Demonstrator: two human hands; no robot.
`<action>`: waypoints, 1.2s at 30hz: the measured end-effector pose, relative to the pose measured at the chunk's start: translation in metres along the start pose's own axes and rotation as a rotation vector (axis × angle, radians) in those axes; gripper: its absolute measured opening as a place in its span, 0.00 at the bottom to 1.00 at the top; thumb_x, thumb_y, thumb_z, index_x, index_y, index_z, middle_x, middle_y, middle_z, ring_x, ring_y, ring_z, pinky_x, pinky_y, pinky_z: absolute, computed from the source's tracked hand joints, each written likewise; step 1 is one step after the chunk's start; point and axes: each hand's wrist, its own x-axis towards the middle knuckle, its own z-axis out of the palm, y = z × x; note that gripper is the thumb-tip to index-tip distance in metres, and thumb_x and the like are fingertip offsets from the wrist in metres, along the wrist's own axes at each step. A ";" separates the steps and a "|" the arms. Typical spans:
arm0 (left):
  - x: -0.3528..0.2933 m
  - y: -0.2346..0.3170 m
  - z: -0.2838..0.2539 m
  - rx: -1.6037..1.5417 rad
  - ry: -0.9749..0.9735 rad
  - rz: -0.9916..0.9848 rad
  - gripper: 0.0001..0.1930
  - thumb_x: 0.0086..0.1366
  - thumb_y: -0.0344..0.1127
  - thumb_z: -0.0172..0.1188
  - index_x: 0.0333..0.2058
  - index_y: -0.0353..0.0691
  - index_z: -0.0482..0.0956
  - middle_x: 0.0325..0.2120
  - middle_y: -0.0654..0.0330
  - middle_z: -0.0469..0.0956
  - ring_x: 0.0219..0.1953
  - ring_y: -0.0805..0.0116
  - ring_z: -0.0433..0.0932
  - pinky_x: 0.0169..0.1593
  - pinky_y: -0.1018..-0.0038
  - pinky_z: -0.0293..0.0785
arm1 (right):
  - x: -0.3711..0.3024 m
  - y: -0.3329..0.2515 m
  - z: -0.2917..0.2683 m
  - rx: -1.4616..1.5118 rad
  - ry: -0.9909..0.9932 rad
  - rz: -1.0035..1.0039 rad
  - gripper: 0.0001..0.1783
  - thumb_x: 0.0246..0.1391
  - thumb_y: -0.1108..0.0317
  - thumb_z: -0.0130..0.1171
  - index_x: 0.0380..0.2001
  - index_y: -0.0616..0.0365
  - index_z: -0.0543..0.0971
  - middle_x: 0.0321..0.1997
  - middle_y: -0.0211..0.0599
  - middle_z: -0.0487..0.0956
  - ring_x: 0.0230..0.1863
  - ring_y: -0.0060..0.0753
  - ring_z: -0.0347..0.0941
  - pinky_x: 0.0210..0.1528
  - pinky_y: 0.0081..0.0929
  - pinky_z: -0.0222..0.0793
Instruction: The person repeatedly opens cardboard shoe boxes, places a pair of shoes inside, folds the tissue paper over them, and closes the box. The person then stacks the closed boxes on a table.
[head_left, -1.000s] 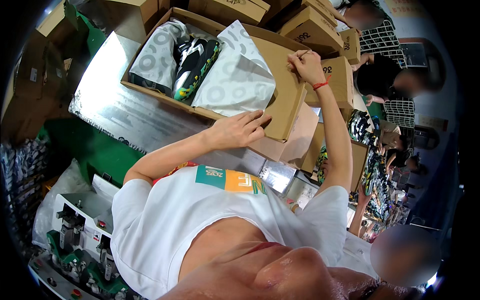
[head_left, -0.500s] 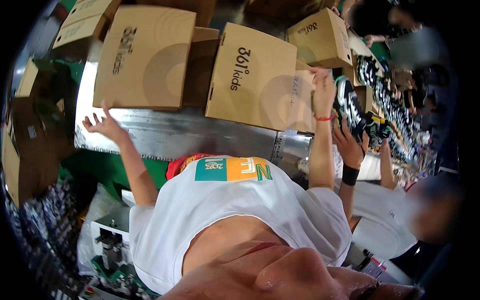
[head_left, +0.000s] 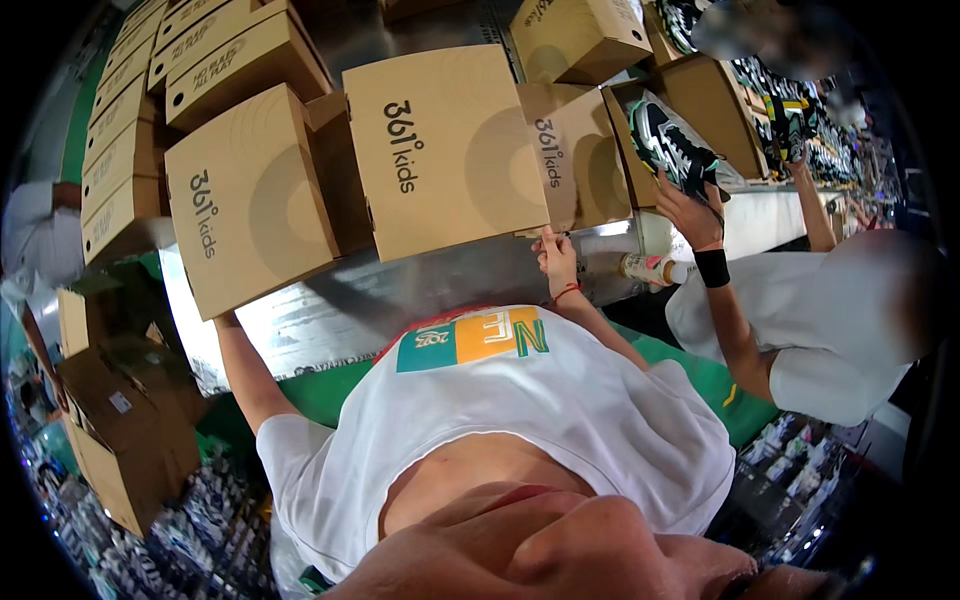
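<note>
Okay, head view: middle cardboard shoebox (head_left: 455, 160) on metal tabletop (head_left: 310, 325); right hand (head_left: 560, 262) nearer, fingers curled at that box's near right corner, grip can't tell; left hand hidden behind left cardboard shoebox (head_left: 245, 200), grasp unclear.

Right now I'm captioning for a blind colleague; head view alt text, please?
A person's right hand is at the near right corner of the middle cardboard box; the left hand is hidden by the left box. At right, a co-worker's hand holds a dark sneaker.
</note>
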 end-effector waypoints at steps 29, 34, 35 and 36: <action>0.000 -0.026 0.062 -0.123 -0.028 0.028 0.33 0.63 0.60 0.37 0.58 0.42 0.56 0.59 0.55 0.54 0.62 0.59 0.49 0.62 0.58 0.44 | 0.221 -0.409 0.054 -1.133 0.443 -0.644 0.55 0.16 0.41 0.70 0.50 0.60 0.64 0.48 0.54 0.71 0.52 0.50 0.65 0.56 0.37 0.57; 0.004 -0.021 0.071 -0.131 -0.087 0.030 0.33 0.63 0.60 0.36 0.58 0.43 0.56 0.59 0.55 0.53 0.62 0.59 0.48 0.62 0.57 0.43 | 0.140 -0.478 0.055 -1.278 0.455 -1.004 0.53 0.18 0.36 0.67 0.46 0.64 0.67 0.46 0.52 0.72 0.50 0.50 0.67 0.52 0.36 0.62; 0.004 -0.019 0.072 -0.133 -0.097 0.028 0.33 0.63 0.61 0.36 0.58 0.43 0.56 0.59 0.55 0.53 0.62 0.59 0.48 0.62 0.57 0.43 | 0.105 -0.490 0.062 -1.310 0.429 -1.093 0.52 0.19 0.36 0.67 0.45 0.65 0.68 0.45 0.52 0.72 0.49 0.48 0.68 0.51 0.35 0.62; 0.004 -0.018 0.072 -0.136 -0.104 0.024 0.33 0.63 0.61 0.36 0.59 0.43 0.56 0.60 0.55 0.53 0.63 0.59 0.48 0.62 0.57 0.43 | 0.074 -0.500 0.068 -1.338 0.402 -1.179 0.51 0.21 0.36 0.67 0.44 0.66 0.69 0.45 0.52 0.73 0.49 0.46 0.68 0.50 0.33 0.63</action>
